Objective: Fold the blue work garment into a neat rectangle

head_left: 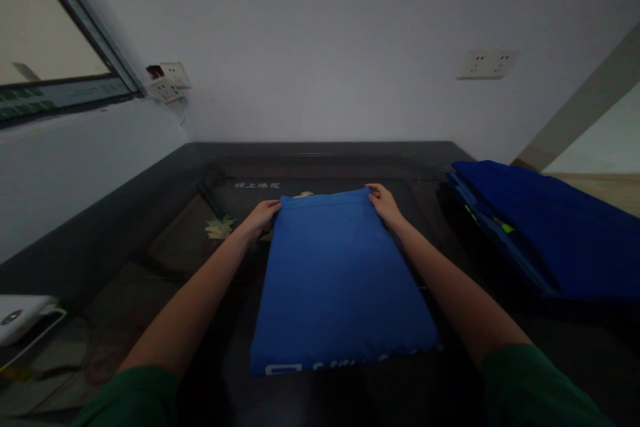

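Blue cloth (340,267) is clamped at its far corners by the left hand (264,215) and right hand (383,205), mid-frame; an equal pull from both should keep that edge straight. Beneath spreads a dark counter (350,168), with deeper-blue fabric (565,233) at right and a pale wall (320,47) behind.

Folded cloth (340,267): plain mid-blue, white lettering (325,365) along near edge. Cloth stack (565,227): deeper royal blue, small lime-green patch (504,226) between layers. Desk (320,147): near-black, with white characters (257,185) and a pale cream flower print (219,229), green leaves. Sleeves (537,387): solid dark green. Wall (320,47): plain pale grey. Wall socket (487,64): off-white. Box-shaped device (25,317) and its cable: white. Window frame (80,90): dark, green marks below glass.
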The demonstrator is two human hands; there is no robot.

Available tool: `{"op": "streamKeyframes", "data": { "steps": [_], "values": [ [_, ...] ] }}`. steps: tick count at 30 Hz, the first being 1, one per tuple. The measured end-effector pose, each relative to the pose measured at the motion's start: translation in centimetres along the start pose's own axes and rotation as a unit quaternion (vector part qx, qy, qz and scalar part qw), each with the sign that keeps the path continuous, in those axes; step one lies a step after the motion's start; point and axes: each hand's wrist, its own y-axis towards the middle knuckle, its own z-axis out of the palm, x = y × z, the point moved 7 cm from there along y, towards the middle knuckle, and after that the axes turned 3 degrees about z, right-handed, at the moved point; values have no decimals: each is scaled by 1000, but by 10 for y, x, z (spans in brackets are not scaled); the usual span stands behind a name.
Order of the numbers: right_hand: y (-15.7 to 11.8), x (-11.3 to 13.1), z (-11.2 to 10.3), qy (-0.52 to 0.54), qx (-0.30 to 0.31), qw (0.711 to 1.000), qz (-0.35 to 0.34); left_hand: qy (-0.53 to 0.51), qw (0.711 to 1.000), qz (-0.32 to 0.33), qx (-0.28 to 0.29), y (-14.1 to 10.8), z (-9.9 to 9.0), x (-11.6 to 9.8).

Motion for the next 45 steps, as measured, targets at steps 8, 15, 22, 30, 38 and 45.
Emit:
{"op": "streamKeyframes", "data": {
  "steps": [8,15,22,30,38,45],
  "values": [
    [2,1,-6,29,-4,999,-29,74,994,26,-72,7,-11,-11],
    [-5,4,-3,-130,-47,988,-70,226,963,76,-123,-1,-18,-15],
    [-38,59,12,-258,-22,940,-222,441,846,275,-121,-35,33,-65],
    [-62,33,52,-405,108,893,-163,495,835,238,-19,-30,79,-35],
    [-52,16,40,-402,96,906,-91,498,838,221,-25,-23,71,-26],
    [-62,38,30,-399,59,903,-150,476,817,318,-68,-55,68,-56]
  ]
}}
